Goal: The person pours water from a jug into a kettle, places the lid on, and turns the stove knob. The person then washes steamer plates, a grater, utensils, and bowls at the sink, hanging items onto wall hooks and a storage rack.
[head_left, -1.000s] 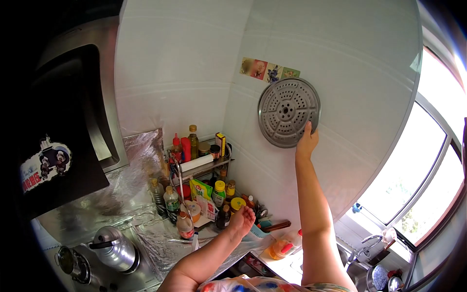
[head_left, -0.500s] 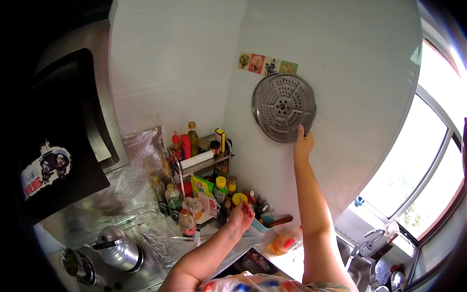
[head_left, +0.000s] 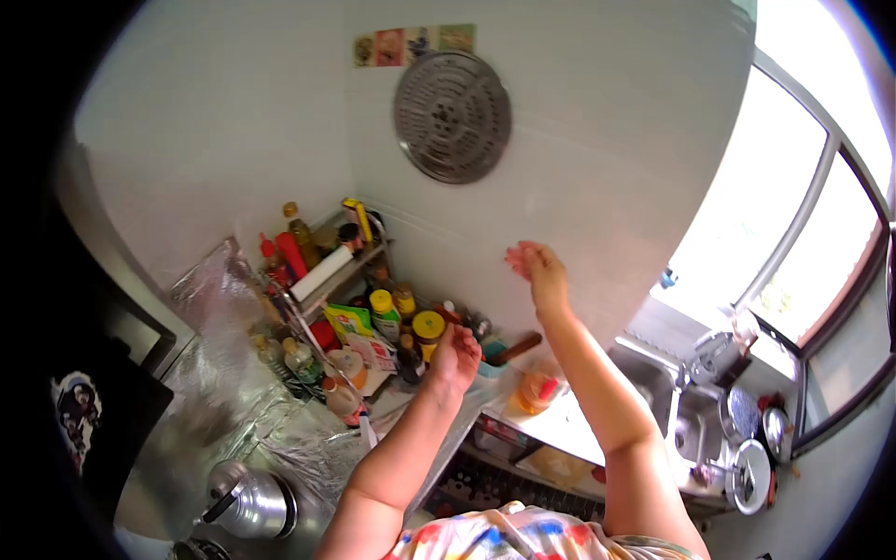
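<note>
Steamer plate hangs on wall, likely saving space; right hand below, empty, fingers parted; left hand empty, loosely open near jar by counter's back edge

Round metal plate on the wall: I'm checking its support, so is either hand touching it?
No, bare wall shows between the metal plate and the right hand, and the left hand is lower down.

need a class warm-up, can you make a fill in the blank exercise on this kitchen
The perforated steamer plate hangs against the ____.
The right hand, in midair, holds ____.
The jar lid beside the left hand is coloured ____.
The metal kettle has a handle coloured ____.

Missing words: wall; nothing; yellow; black
</note>
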Tool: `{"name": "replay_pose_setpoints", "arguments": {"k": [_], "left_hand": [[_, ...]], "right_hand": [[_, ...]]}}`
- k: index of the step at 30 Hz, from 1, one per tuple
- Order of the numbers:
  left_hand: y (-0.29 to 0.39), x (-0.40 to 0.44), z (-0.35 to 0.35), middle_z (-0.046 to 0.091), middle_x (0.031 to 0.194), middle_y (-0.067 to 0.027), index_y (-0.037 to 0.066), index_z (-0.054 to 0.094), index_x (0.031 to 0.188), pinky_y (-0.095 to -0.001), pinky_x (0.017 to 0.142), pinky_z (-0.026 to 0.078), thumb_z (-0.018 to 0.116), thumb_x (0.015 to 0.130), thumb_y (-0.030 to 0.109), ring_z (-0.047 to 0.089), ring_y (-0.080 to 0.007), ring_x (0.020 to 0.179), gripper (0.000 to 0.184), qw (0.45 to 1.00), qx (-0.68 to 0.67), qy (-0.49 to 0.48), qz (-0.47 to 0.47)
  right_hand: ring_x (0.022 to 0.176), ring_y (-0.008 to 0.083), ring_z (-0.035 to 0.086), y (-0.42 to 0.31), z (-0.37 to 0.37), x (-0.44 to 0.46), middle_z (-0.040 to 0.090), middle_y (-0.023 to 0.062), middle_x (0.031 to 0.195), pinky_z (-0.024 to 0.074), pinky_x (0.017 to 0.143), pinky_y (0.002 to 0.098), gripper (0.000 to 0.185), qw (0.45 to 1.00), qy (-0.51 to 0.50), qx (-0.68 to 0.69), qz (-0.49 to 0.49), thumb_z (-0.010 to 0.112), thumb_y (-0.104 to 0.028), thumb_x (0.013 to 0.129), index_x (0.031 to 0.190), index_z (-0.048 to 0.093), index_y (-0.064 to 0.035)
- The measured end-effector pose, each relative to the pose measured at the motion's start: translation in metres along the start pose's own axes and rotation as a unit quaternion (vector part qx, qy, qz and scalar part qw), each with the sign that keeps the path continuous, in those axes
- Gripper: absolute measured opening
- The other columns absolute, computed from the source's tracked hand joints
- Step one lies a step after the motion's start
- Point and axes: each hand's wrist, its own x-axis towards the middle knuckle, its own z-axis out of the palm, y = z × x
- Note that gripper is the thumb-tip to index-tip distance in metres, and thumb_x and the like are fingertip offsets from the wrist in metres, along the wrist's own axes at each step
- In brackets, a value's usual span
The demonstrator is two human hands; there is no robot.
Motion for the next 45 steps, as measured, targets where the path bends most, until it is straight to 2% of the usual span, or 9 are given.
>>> {"name": "replay_pose_setpoints", "arguments": {"k": [7, 12, 17, 21, 23, 26, 34, 41, 45], "left_hand": [[-0.112, -0.013, 0.014, 0.058, 0.072, 0.0021, 0.011, 0.058, 0.083, -0.0221, 0.054, 0.045, 0.053, 0.088, 0.019, 0.051, -0.0080, 0.058, 0.012, 0.991, 0.080, 0.003, -0.112], [-0.254, -0.035, 0.014, 0.057, 0.070, 0.0035, 0.013, 0.057, 0.084, -0.0226, 0.057, 0.042, 0.050, 0.090, 0.026, 0.051, -0.0072, 0.058, 0.016, 0.958, 0.210, -0.016, -0.195], [-0.423, -0.072, -0.001, 0.060, 0.090, 0.0052, 0.017, 0.058, 0.081, -0.0314, 0.080, 0.034, 0.045, 0.090, 0.043, 0.050, -0.0111, 0.086, 0.030, 0.899, 0.331, -0.006, -0.286], [-0.535, -0.097, -0.005, 0.058, 0.103, 0.0035, 0.018, 0.057, 0.086, -0.0354, 0.087, 0.028, 0.049, 0.088, 0.039, 0.049, -0.0123, 0.099, 0.023, 0.840, 0.407, -0.026, -0.359], [-0.578, -0.104, -0.008, 0.056, 0.103, 0.0048, 0.019, 0.055, 0.095, -0.0351, 0.085, 0.032, 0.055, 0.086, 0.032, 0.049, -0.0122, 0.099, 0.016, 0.818, 0.454, -0.023, -0.353], [-0.628, -0.113, -0.008, 0.047, 0.118, 0.0009, 0.016, 0.046, 0.113, -0.0437, 0.099, 0.021, 0.056, 0.084, 0.025, 0.040, -0.0149, 0.112, 0.032, 0.775, 0.520, -0.037, -0.357], [-0.741, -0.074, -0.037, 0.051, 0.105, 0.0039, 0.020, 0.051, 0.110, -0.0366, 0.091, 0.028, 0.060, 0.080, 0.021, 0.045, -0.0118, 0.103, 0.031, 0.693, 0.591, -0.094, -0.401], [-0.835, -0.036, -0.053, 0.053, 0.113, -0.0049, 0.012, 0.050, 0.114, -0.0308, 0.091, 0.034, 0.060, 0.079, 0.014, 0.047, -0.0149, 0.103, 0.037, 0.635, 0.604, -0.246, -0.414], [-0.872, -0.019, -0.076, 0.052, 0.111, -0.0089, 0.007, 0.052, 0.110, -0.0312, 0.090, 0.038, 0.062, 0.076, 0.007, 0.048, -0.0186, 0.103, 0.035, 0.521, 0.683, -0.378, -0.347]], "right_hand": [[0.078, 0.0172, 0.061, -0.014, -0.122, -0.151, 0.062, 0.0109, 0.094, 0.0487, 0.069, 0.0279, 0.025, 0.986, 0.001, 0.007, 0.166, 0.042, -0.018, 0.094, 0.108, 0.052, 0.0003], [0.070, 0.0132, 0.059, -0.040, -0.257, -0.246, 0.063, 0.0089, 0.087, 0.0476, 0.062, 0.0253, 0.025, 0.971, 0.031, -0.034, 0.235, 0.043, -0.020, 0.093, 0.104, 0.054, -0.0008], [0.068, 0.0111, 0.058, -0.076, -0.396, -0.345, 0.064, 0.0074, 0.086, 0.0456, 0.061, 0.0241, 0.024, 0.960, 0.145, -0.032, 0.236, 0.043, -0.021, 0.093, 0.100, 0.056, -0.0027], [0.068, 0.0091, 0.056, -0.113, -0.485, -0.419, 0.065, 0.0062, 0.086, 0.0439, 0.060, 0.0225, 0.024, 0.941, 0.256, -0.019, 0.222, 0.044, -0.023, 0.092, 0.100, 0.056, -0.0039], [0.069, 0.0085, 0.057, -0.125, -0.519, -0.449, 0.065, 0.0058, 0.088, 0.0452, 0.063, 0.0215, 0.023, 0.928, 0.299, -0.017, 0.220, 0.045, -0.023, 0.092, 0.101, 0.057, -0.0049], [0.068, 0.0081, 0.057, -0.130, -0.562, -0.484, 0.064, 0.0061, 0.088, 0.0457, 0.062, 0.0208, 0.022, 0.906, 0.364, 0.004, 0.217, 0.045, -0.022, 0.092, 0.101, 0.056, -0.0053], [0.065, 0.0101, 0.058, -0.120, -0.653, -0.552, 0.063, 0.0089, 0.088, 0.0473, 0.056, 0.0228, 0.020, 0.826, 0.516, 0.076, 0.214, 0.043, -0.020, 0.092, 0.103, 0.050, -0.0043], [0.069, 0.0112, 0.057, -0.106, -0.732, -0.536, 0.060, 0.0086, 0.091, 0.0479, 0.058, 0.0236, 0.017, 0.750, 0.622, 0.074, 0.214, 0.046, -0.015, 0.090, 0.104, 0.047, -0.0056], [0.070, 0.0157, 0.057, -0.079, -0.762, -0.529, 0.059, 0.0077, 0.086, 0.0475, 0.062, 0.0270, 0.015, 0.715, 0.635, -0.158, 0.245, 0.052, -0.006, 0.082, 0.097, 0.051, -0.0043]]}}
